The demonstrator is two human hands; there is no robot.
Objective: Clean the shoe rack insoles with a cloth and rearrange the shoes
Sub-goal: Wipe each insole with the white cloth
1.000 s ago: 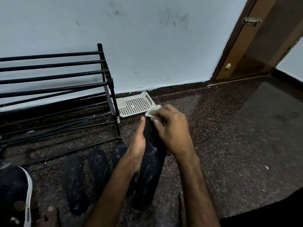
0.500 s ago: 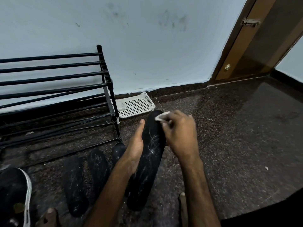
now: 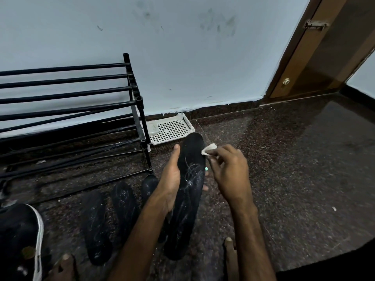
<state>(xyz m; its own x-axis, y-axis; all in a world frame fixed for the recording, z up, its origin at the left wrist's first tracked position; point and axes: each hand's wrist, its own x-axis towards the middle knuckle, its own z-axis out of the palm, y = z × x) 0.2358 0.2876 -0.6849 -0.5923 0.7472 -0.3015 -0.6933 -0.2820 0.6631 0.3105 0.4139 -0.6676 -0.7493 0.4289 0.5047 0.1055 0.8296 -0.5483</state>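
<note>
Sliding right off the toe, the right hand [image 3: 229,173] now pinches the white cloth [image 3: 209,149] at the right edge of the black insole [image 3: 190,191], whose tip shows uncovered; the left hand [image 3: 170,187] grips that insole from its left side, thumb laid along the edge. Three spare insoles [image 3: 95,226] lie on the floor [image 3: 284,169] just left of it by the shoe rack [image 3: 134,102], a white tray [image 3: 187,122] sits near its toe, and bare floor opens right toward the door [image 3: 324,57].

Dark speckled floor [image 3: 294,179] bears a black rack [image 3: 143,126], white tray [image 3: 172,128], loose insoles [image 3: 95,226], one shoe [image 3: 18,236].
</note>
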